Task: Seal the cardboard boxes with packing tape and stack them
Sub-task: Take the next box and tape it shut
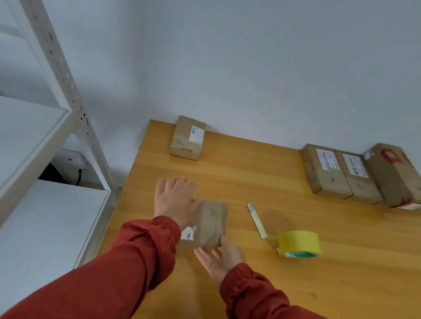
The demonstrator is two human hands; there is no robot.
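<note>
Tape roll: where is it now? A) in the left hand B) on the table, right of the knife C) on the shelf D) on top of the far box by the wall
B: the tape roll lies on the table just right of the knife; the left hand and right hand are both at the small box, not on the roll.

Left grip [173, 201] and right grip [219, 257] touch the small box [212, 223] beside knife [257, 219] and tape roll [299, 242].
</note>
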